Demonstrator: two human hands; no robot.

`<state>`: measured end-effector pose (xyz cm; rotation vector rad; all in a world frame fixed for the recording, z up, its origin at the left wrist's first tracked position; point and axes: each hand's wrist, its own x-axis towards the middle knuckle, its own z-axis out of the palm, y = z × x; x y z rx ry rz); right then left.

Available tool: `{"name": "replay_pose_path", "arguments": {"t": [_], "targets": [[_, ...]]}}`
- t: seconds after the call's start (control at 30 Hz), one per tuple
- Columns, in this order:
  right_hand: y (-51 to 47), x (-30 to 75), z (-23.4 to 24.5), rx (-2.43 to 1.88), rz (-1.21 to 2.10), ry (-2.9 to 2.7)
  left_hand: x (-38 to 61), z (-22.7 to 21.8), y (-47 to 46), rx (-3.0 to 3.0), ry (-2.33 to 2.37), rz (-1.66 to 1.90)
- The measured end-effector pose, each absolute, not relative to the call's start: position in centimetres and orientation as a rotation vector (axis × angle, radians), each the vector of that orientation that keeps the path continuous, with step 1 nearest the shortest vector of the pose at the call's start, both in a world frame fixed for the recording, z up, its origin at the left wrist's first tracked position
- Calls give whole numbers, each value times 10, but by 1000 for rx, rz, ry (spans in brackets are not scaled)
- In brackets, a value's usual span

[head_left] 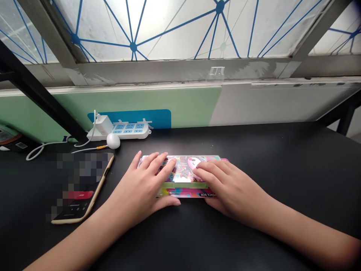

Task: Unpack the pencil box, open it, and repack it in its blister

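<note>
A colourful pencil box [182,174] lies on the black table, with a shiny cartoon-printed lid, a pale green edge and "PENCIL BOX" lettering on its front. My left hand [142,184] grips its left end, fingers spread over the lid and thumb along the front lower edge. At the right end, my right hand [235,184] holds the box, its fingers together across the lid and its thumb at the front. The hands cover both ends of the box. Whether the lid is fully closed, I cannot tell.
A phone [84,205] in a tan case lies left of my left hand. Behind it, a white power strip [131,130] carries a plugged-in charger [103,125]. A white round object [113,141] with a cable sits in front. A black metal bar [42,90] slants at left.
</note>
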<state>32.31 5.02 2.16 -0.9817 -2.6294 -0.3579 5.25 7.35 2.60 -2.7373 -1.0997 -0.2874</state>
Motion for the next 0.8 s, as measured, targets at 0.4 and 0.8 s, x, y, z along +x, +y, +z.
{"name": "replay_pose_path", "arguments": {"t": [0.4, 0.8], "targets": [[56, 329, 19, -981, -30, -2665, 49, 21, 83, -2809, -1279, -231], [83, 356, 21, -1246, 305, -2573, 47, 21, 84, -2860, -1323, -288]]}}
